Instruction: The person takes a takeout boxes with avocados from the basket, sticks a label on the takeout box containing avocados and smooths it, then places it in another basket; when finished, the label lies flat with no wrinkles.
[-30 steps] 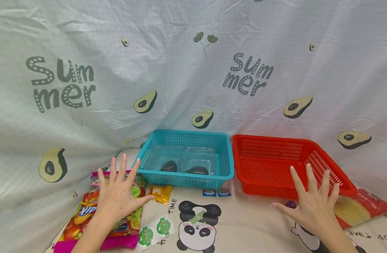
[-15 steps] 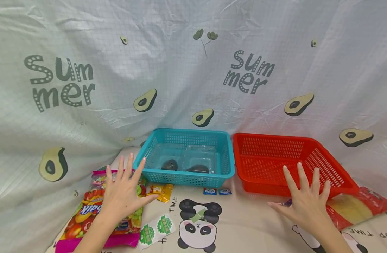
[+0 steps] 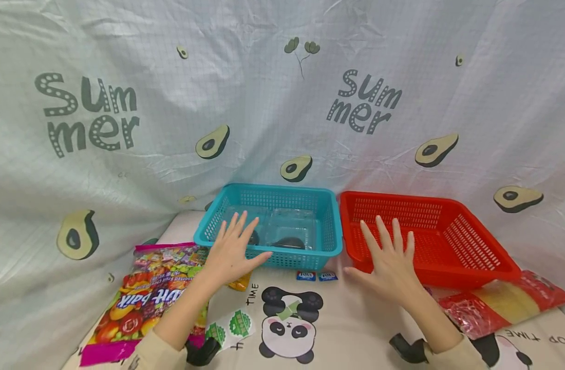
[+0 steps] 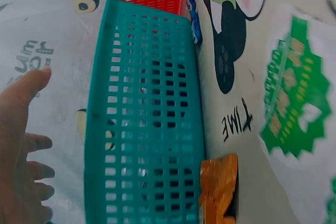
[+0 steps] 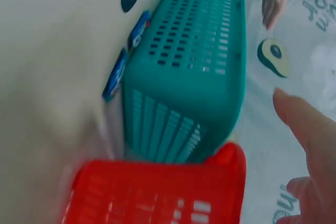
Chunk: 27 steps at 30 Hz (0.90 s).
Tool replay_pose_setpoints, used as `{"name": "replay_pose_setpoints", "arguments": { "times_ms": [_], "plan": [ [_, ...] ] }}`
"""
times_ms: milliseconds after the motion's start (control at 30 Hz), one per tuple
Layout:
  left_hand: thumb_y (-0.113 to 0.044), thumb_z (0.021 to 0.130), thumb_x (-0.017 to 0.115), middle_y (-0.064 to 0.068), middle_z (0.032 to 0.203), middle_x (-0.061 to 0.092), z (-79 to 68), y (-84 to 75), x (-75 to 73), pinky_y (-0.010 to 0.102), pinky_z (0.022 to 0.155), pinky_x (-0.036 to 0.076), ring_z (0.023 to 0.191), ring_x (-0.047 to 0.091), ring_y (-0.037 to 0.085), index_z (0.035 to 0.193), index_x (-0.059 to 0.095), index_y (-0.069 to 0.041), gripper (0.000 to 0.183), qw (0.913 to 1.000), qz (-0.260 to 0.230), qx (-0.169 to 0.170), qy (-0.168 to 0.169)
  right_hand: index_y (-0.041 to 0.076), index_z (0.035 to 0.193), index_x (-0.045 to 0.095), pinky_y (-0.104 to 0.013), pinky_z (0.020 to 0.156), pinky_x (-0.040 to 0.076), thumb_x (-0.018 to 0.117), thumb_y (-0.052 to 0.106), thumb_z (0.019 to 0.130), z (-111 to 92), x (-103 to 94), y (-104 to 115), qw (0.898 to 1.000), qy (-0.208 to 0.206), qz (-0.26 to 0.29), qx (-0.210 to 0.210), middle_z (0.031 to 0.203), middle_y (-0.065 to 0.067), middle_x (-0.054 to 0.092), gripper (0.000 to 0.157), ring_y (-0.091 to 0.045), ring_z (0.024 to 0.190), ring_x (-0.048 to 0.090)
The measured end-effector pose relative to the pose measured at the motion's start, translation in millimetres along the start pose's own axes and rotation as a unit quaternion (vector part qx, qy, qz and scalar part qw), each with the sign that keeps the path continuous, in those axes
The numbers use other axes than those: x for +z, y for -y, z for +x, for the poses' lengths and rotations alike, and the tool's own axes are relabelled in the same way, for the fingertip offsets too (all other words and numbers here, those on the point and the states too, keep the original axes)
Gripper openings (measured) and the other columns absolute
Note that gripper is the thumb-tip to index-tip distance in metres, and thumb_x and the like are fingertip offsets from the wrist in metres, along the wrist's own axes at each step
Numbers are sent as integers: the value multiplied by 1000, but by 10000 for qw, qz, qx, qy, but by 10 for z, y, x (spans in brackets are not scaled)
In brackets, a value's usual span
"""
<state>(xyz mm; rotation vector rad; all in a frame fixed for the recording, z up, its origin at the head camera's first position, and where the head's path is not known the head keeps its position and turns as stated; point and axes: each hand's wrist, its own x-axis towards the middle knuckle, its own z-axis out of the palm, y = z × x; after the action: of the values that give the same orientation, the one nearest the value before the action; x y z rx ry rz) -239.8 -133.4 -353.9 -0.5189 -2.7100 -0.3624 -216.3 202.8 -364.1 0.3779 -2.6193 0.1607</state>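
My left hand (image 3: pixel 233 254) hovers with fingers spread and holds nothing, overlapping the front left of the turquoise basket (image 3: pixel 296 261) in the head view. My right hand (image 3: pixel 389 264), also spread and holding nothing, overlaps the left front of the red basket (image 3: pixel 463 280). Inside the turquoise basket are clear plastic boxes (image 3: pixel 292 221) and a dark rounded thing (image 3: pixel 289 242); another is mostly hidden behind the left fingers. The left wrist view shows the left hand (image 4: pixel 21 129) beside the turquoise basket's rim. In the right wrist view, the right hand (image 5: pixel 315 150) shows beyond both baskets' rims.
A fruit candy bag (image 3: pixel 139 308) lies at left, an orange wrapper (image 3: pixel 241 282) partly behind the left hand. Two small blue packets (image 3: pixel 305 276) lie before the turquoise basket. A red-and-yellow bag (image 3: pixel 509 306) lies at right. Green-stamped stickers (image 3: pixel 240 324) sit near the panda print.
Both hands have moved inward toward each other and farther forward, still spread. Cream sleeves and black straps have come into view. The baskets and packets stay in place.
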Motion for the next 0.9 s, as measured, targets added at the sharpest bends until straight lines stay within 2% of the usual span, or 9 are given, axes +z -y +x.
{"name": "replay_pose_setpoints", "arguments": {
  "times_ms": [167, 333, 467, 633, 800, 900],
  "plan": [
    [-52, 84, 49, 13, 146, 17, 307, -52, 168, 54, 101, 23, 133, 17, 32, 139, 29, -14, 70, 9937, -1010, -284, 400, 14, 143, 17, -59, 101, -3, 57, 44, 81, 334, 179, 231, 9986, 256, 446, -123, 146, -18, 8, 79, -39, 132, -3],
    [-45, 87, 49, 15, 145, 21, 542, -63, 348, 54, 98, 29, 130, 25, 34, 139, 28, -12, 66, 9817, -1612, -604, 819, 8, 141, 20, -57, 104, 6, 51, 37, 87, 646, 381, 413, 9936, 671, 898, -155, 146, -20, 7, 69, -40, 132, -2],
    [-39, 87, 51, 16, 141, 31, 643, -54, 429, 51, 99, 30, 129, 28, 33, 138, 29, -7, 64, 9778, -1623, -785, 1067, 3, 139, 24, -57, 103, 15, 49, 35, 89, 840, 510, 497, 9883, 1048, 1070, -278, 145, -22, 10, 65, -42, 132, 4],
    [-37, 87, 52, 16, 136, 39, 681, -61, 434, 49, 98, 33, 126, 33, 33, 136, 34, -4, 62, 9743, -1438, -915, 1473, 0, 138, 24, -55, 102, 20, 50, 32, 88, 1009, 579, 568, 9815, 1634, 991, -104, 144, -25, 15, 65, -44, 130, 13],
    [-35, 88, 52, 18, 137, 37, 756, -98, 439, 47, 100, 30, 127, 31, 33, 135, 33, 0, 61, 9708, -1194, -929, 1861, -2, 138, 22, -52, 104, 20, 50, 32, 88, 1132, 578, 635, 9712, 2266, 719, 163, 143, -25, 18, 66, -42, 130, 17],
    [-35, 88, 50, 18, 139, 33, 793, -148, 449, 46, 102, 29, 129, 28, 32, 135, 32, 2, 62, 9683, -964, -1029, 2063, -1, 137, 27, -51, 102, 25, 49, 32, 89, 1183, 596, 686, 9632, 2605, 599, 271, 140, -23, 27, 63, -40, 128, 25]
  ]
}}
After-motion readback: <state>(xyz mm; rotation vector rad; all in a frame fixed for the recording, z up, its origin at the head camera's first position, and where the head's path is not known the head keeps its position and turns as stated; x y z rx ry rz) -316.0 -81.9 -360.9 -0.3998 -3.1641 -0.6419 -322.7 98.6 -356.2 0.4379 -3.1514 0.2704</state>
